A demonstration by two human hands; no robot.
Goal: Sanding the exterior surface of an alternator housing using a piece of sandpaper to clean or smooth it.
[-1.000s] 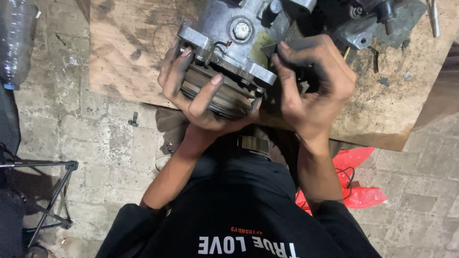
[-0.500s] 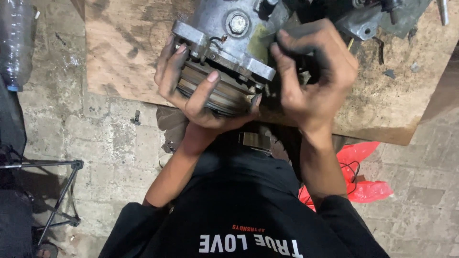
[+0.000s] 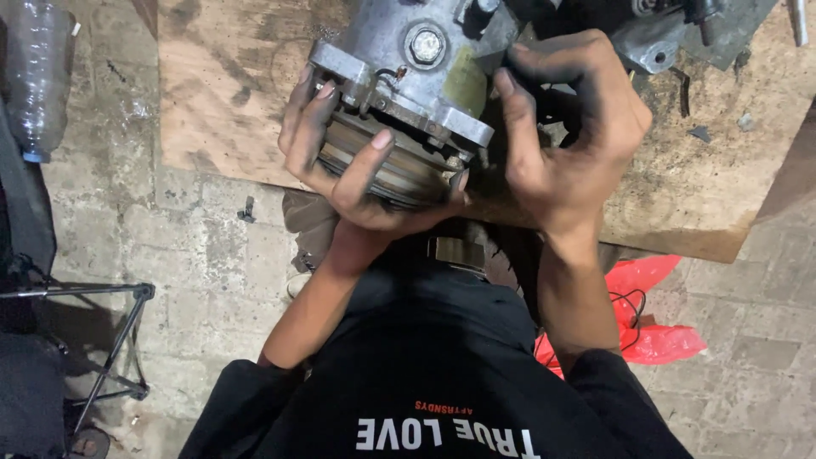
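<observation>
Fingers: left hand (image 3: 357,170) cups the ribbed pulley (image 3: 387,170) from below, fingers (image 3: 361,166) curled and clamped on its rim; right hand (image 3: 565,140) fingers pressed together against the side of the compressor body (image 3: 416,59), clamped on it.
Location: compressor body sits at the near edge of the wooden bench (image 3: 221,102), pulley end overhanging toward the person.
Done so far: unit looks assembled — pulley seated on the nose, flange bolted, centre bolt (image 3: 425,44) in place. No loose fasteners visible beside it.
Left: judging by the grip, everything; pulley not off, no tool in either hand.
Hidden: clutch face and pulley front are covered by the left palm, cannot tell their state.
Count, hands: 2, both on the unit.
Count, compressors: 1 in hand; 1 further grey metal casting (image 3: 671,38) at the top right of the bench.
Count, bottles: 1 clear plastic bottle (image 3: 38,76), far left.
Count, bags: 1 red plastic bag (image 3: 654,331) on the brick floor (image 3: 170,255), black wire across it.
Count, stands: 1 folding metal stand (image 3: 110,340), lower left.
</observation>
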